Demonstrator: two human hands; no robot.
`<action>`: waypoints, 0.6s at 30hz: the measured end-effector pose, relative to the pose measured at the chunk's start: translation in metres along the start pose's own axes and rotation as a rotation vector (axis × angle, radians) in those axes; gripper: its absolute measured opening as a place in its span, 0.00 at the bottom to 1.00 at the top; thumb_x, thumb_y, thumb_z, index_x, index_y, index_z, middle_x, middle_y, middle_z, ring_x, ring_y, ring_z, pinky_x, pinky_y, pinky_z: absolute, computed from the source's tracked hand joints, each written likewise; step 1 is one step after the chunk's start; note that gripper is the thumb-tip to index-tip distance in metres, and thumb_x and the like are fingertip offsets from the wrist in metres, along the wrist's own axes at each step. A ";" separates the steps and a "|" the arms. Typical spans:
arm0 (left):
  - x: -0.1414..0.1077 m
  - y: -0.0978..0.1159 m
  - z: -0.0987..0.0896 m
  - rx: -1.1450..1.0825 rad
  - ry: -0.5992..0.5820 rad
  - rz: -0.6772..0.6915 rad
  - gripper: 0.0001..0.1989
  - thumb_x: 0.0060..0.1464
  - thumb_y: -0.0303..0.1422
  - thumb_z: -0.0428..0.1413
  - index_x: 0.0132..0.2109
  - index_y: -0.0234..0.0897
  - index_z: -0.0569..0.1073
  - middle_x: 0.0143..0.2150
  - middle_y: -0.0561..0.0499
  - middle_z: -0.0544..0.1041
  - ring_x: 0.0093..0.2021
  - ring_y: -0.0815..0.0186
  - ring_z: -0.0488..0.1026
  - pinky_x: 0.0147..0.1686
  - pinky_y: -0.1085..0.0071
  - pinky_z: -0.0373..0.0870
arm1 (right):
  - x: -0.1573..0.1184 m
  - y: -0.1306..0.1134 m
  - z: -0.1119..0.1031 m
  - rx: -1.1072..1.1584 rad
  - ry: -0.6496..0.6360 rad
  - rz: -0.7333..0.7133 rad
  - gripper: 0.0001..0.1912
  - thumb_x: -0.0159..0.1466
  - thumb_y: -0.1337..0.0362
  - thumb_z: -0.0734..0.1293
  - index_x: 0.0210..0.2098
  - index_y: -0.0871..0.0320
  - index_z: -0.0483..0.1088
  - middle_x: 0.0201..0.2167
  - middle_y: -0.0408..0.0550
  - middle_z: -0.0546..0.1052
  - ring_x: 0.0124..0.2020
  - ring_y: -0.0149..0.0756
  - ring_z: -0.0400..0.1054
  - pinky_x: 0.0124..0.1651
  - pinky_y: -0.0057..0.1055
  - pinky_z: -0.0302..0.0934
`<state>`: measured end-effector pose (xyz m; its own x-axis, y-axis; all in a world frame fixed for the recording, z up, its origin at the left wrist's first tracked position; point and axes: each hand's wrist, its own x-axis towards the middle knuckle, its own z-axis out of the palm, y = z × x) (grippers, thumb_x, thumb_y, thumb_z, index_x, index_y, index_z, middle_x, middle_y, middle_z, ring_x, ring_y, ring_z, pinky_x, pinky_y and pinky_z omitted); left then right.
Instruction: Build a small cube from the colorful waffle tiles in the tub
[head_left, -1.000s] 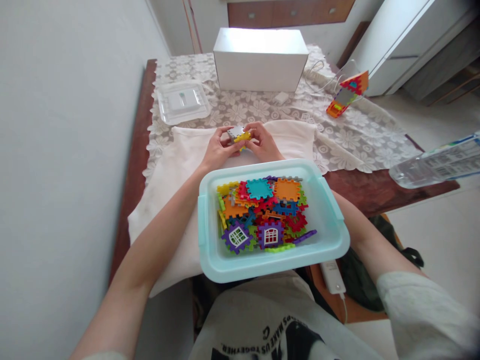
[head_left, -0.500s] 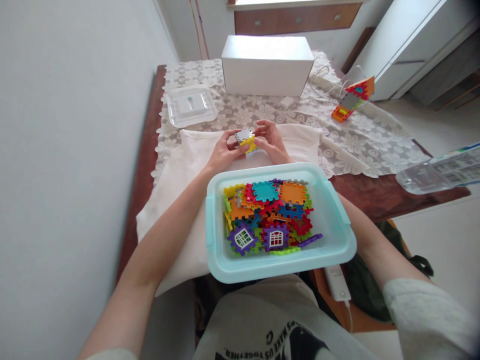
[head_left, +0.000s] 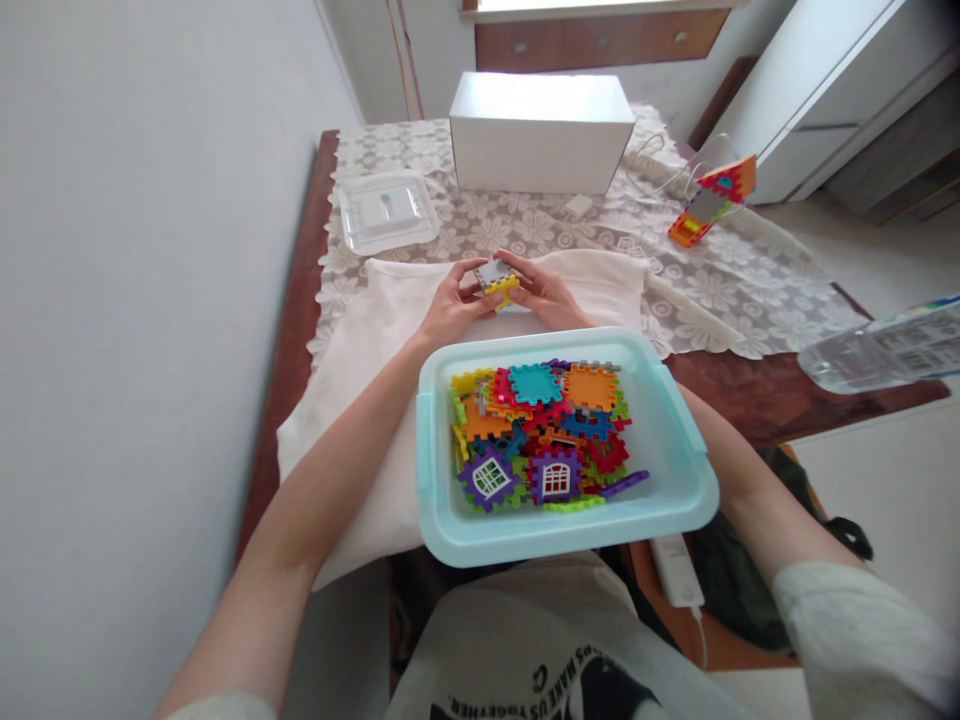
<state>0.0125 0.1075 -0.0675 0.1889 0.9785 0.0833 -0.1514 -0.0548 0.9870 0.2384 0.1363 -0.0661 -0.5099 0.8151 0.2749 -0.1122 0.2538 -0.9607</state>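
Over the white cloth (head_left: 375,400), my left hand (head_left: 452,306) and my right hand (head_left: 551,297) both grip a small block of interlocking plastic tiles (head_left: 499,282). The block has a grey top and a yellow front with toothed edges; a bit of blue shows low down. Left fingers wrap its left side, with the thumb on the yellow face. On the right, the thumb presses the yellow tile while the fingers curl over the grey one. Nearer to me sits a light-blue tub (head_left: 442,540) holding loose puzzle tiles (head_left: 555,420) in many colours, two of them purple with white windows.
A white box (head_left: 536,155) stands at the back of the lace-covered table. Left of it lies a clear plastic lid (head_left: 388,212). A small tile house (head_left: 712,202) is at the right, with a plastic bottle (head_left: 885,345) nearer. A white charger (head_left: 577,207) lies before the box.
My right hand has closed in on the block, its raised fingers now resting against the grey top. The whole view has shifted slightly.
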 end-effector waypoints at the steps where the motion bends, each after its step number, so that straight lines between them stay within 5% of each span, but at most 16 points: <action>1: 0.000 0.000 0.000 0.007 -0.004 0.000 0.51 0.40 0.53 0.86 0.66 0.45 0.74 0.54 0.45 0.90 0.52 0.54 0.88 0.46 0.65 0.85 | 0.000 -0.001 0.000 0.001 0.001 0.005 0.41 0.68 0.47 0.82 0.76 0.46 0.75 0.79 0.45 0.76 0.75 0.53 0.76 0.84 0.53 0.67; 14: -0.002 0.002 0.003 0.055 -0.009 0.006 0.49 0.44 0.56 0.84 0.66 0.46 0.74 0.55 0.43 0.90 0.54 0.52 0.88 0.46 0.64 0.86 | -0.001 -0.010 0.008 0.057 0.093 0.090 0.37 0.59 0.52 0.83 0.66 0.43 0.79 0.72 0.43 0.82 0.71 0.52 0.79 0.80 0.55 0.71; 18: 0.001 0.000 0.000 0.015 0.010 -0.005 0.54 0.40 0.54 0.86 0.69 0.47 0.72 0.63 0.40 0.88 0.51 0.54 0.89 0.50 0.59 0.87 | -0.002 -0.011 0.009 0.097 0.163 0.116 0.37 0.56 0.49 0.84 0.64 0.41 0.80 0.72 0.44 0.82 0.69 0.52 0.79 0.78 0.54 0.71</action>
<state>0.0126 0.1082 -0.0677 0.1799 0.9806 0.0774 -0.1357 -0.0532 0.9893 0.2325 0.1275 -0.0565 -0.3808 0.9112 0.1573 -0.1466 0.1085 -0.9832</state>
